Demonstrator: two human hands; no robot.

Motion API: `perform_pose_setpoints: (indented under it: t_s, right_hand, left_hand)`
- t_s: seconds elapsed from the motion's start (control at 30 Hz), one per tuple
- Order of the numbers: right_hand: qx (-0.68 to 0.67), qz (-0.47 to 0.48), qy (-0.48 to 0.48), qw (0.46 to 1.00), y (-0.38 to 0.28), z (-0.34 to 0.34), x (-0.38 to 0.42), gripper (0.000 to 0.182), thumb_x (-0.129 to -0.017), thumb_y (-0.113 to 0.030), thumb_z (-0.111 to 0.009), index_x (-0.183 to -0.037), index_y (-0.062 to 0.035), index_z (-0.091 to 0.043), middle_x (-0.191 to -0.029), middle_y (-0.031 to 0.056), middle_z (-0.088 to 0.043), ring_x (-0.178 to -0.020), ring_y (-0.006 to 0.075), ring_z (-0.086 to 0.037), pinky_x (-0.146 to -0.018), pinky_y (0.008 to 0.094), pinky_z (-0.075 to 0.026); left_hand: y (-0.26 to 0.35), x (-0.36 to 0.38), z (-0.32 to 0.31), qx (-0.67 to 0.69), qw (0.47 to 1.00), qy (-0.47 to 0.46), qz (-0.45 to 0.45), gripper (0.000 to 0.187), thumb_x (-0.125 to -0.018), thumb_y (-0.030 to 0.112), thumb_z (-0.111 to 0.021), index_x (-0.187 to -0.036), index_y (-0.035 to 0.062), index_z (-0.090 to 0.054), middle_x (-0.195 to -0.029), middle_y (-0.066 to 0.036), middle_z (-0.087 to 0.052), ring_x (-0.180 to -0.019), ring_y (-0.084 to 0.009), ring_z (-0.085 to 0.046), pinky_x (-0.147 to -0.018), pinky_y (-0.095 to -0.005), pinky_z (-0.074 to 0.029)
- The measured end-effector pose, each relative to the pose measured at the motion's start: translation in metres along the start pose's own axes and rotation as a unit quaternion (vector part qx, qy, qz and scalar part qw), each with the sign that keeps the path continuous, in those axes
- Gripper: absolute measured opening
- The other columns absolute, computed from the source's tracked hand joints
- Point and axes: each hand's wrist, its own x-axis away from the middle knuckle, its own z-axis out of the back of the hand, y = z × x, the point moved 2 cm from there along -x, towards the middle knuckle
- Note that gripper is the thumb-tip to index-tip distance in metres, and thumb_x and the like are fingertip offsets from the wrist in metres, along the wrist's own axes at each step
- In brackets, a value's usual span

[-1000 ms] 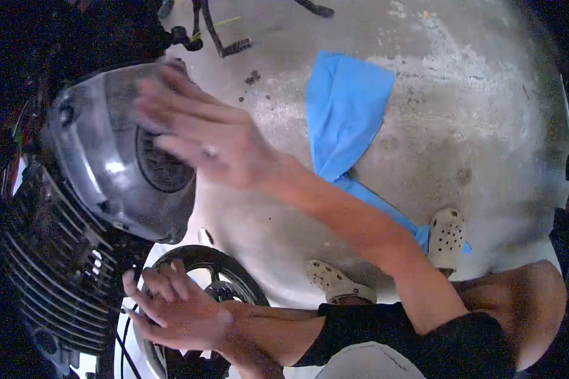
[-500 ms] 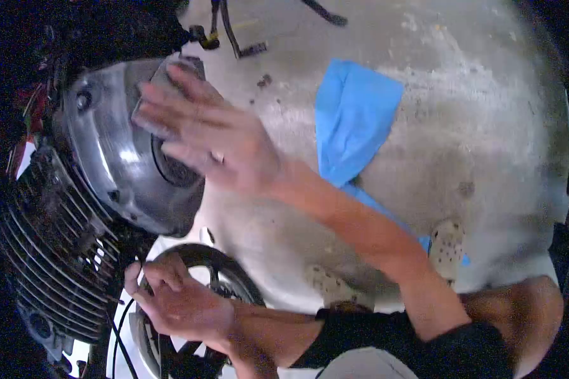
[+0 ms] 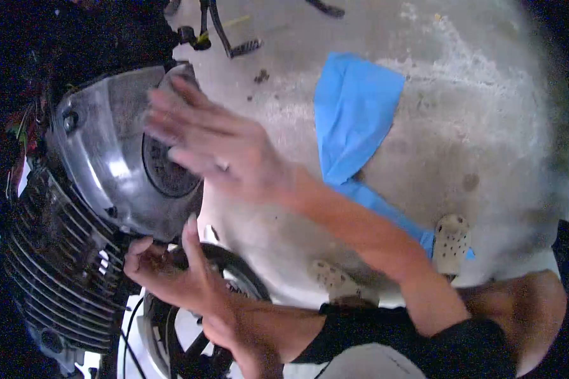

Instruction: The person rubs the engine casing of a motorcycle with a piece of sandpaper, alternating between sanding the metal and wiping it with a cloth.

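A dull silver engine cover (image 3: pixel 101 164) with a round dark emblem (image 3: pixel 171 167) fills the left side. My right hand (image 3: pixel 224 142) lies flat over its upper right part, fingers stretched and blurred by motion. Under those fingers shows the edge of a grey flat pad (image 3: pixel 182 71), pressed between hand and cover; its kind is too blurred to make out. Below the cover, my left hand (image 3: pixel 177 278) has its thumb raised apart and its other fingers loosely bent. It holds nothing visible, and its fingertips are close to the cover's lower edge.
Cooling fins (image 3: pixel 57 271) of the engine are at lower left, with a spoked wheel (image 3: pixel 234 265) behind my left hand. A foot lever (image 3: pixel 243 47) juts out at the top. On the concrete floor lies a blue cloth (image 3: pixel 357 114), close to beige clogs (image 3: pixel 452 243).
The view has shifted a little, moving the cover left and down. My left thumb has lifted away from the fingers. My right hand stays over the cover, slightly lower right.
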Motion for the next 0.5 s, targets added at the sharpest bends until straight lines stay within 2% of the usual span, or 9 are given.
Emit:
perform_pose_setpoints:
  t_s: [0.03, 0.13, 0.17, 0.23, 0.33, 0.4, 0.5]
  right_hand:
    - [0.007, -0.021, 0.001, 1.000, 0.008, 0.003, 0.008, 0.038, -0.090, -0.006, -0.058, -0.127, 0.0044, -0.057, -0.143, 0.0184, -0.046, -0.137, 0.0356, -0.037, -0.114, 0.0441, -0.030]
    - [0.027, -0.021, -0.010, 0.999, 0.013, 0.009, -0.005, 0.038, -0.090, -0.007, -0.059, -0.126, 0.0045, -0.058, -0.141, 0.0194, -0.047, -0.136, 0.0360, -0.039, -0.114, 0.0455, -0.030]
    - [0.021, 0.012, -0.019, 1.000, 0.009, 0.005, -0.006, 0.038, -0.090, -0.008, -0.059, -0.126, 0.0049, -0.058, -0.141, 0.0202, -0.047, -0.136, 0.0361, -0.038, -0.114, 0.0455, -0.029]
    - [0.006, 0.044, -0.018, 0.999, 0.001, 0.002, -0.015, 0.039, -0.090, -0.009, -0.060, -0.125, 0.0061, -0.058, -0.140, 0.0208, -0.048, -0.136, 0.0379, -0.037, -0.114, 0.0457, -0.030]
    - [0.013, -0.017, 0.011, 1.000, 0.013, 0.001, 0.000, 0.039, -0.088, -0.009, -0.062, -0.124, 0.0066, -0.059, -0.139, 0.0188, -0.049, -0.135, 0.0403, -0.039, -0.112, 0.0460, -0.032]
    - [0.005, 0.003, 0.038, 0.999, 0.012, 0.001, -0.005, 0.040, -0.087, -0.010, -0.063, -0.124, 0.0066, -0.059, -0.139, 0.0187, -0.050, -0.134, 0.0407, -0.040, -0.111, 0.0463, -0.034]
    - [0.016, 0.069, -0.022, 0.997, 0.006, 0.002, -0.014, 0.039, -0.088, -0.009, -0.061, -0.123, 0.0080, -0.059, -0.139, 0.0201, -0.050, -0.135, 0.0397, -0.039, -0.112, 0.0460, -0.033]
  left_hand:
    - [0.001, -0.004, -0.001, -0.079, 0.996, -0.020, 0.019, 0.048, -0.072, 0.001, -0.082, -0.103, 0.0039, -0.045, -0.094, -0.004, -0.046, -0.082, -0.0163, -0.045, -0.074, -0.0292, -0.039]
    - [-0.004, -0.010, -0.006, -0.073, 0.997, 0.007, 0.001, 0.046, -0.073, 0.003, -0.082, -0.101, 0.0042, -0.045, -0.094, -0.004, -0.047, -0.083, -0.0173, -0.047, -0.076, -0.0299, -0.041]
    - [-0.009, -0.004, -0.007, -0.016, 0.999, 0.033, 0.036, 0.046, -0.072, 0.004, -0.083, -0.098, 0.0040, -0.045, -0.094, -0.004, -0.048, -0.087, -0.0175, -0.049, -0.076, -0.0289, -0.043]
    - [-0.010, -0.004, -0.009, -0.047, 0.998, 0.030, 0.035, 0.046, -0.073, 0.005, -0.083, -0.097, 0.0037, -0.044, -0.094, -0.005, -0.049, -0.088, -0.0176, -0.050, -0.077, -0.0288, -0.043]
    - [-0.005, -0.008, -0.006, -0.070, 0.996, 0.042, 0.040, 0.046, -0.073, 0.006, -0.083, -0.097, 0.0033, -0.044, -0.093, -0.006, -0.049, -0.089, -0.0177, -0.051, -0.079, -0.0297, -0.044]
    - [-0.007, -0.007, -0.006, -0.019, 0.999, 0.037, 0.006, 0.047, -0.071, 0.005, -0.084, -0.097, 0.0036, -0.045, -0.090, -0.004, -0.048, -0.086, -0.0169, -0.049, -0.079, -0.0303, -0.043]
    - [-0.009, -0.004, -0.002, -0.077, 0.996, 0.035, 0.017, 0.049, -0.070, 0.009, -0.086, -0.097, 0.0040, -0.045, -0.087, -0.002, -0.046, -0.082, -0.0148, -0.046, -0.074, -0.0289, -0.041]
